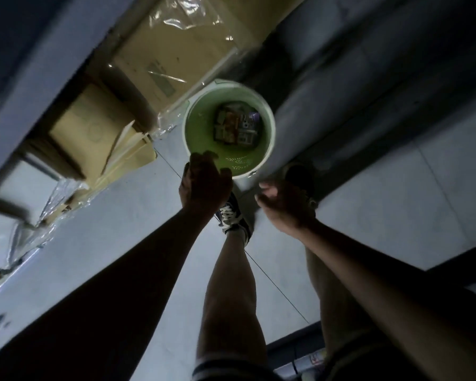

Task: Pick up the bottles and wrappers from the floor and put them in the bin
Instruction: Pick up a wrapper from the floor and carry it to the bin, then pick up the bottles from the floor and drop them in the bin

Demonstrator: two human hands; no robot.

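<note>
Two hands: both reach out over the floor toward the bin (270, 125), on its near side.
Bin: a round pail, green inside with a pale rim, standing on the light floor (138, 215) beside a grey ledge or step.
Wrappers (235, 123): a heap of coloured packets lies at the bottom of the bin; the blur hides what each one is, and no bottle can be made out among them.
Left hand (204, 182): over the bin's near rim, back of the hand toward the camera, fingers spread a little and bent downward; nothing shows in its grasp.
Right hand (282, 206): just beside the bin's near right edge, palm turned partly up, fingers loosely curled and apart; it looks empty, though its far side is in shadow.
Shoe (232, 215): a dark sneaker with white laces, on the floor close to the bin, between the two hands.
Cardboard boxes (176, 50): stacked on the far left side of the bin, partly under clear plastic sheet (165, 125) that reaches nearly to the bin's rim.
</note>
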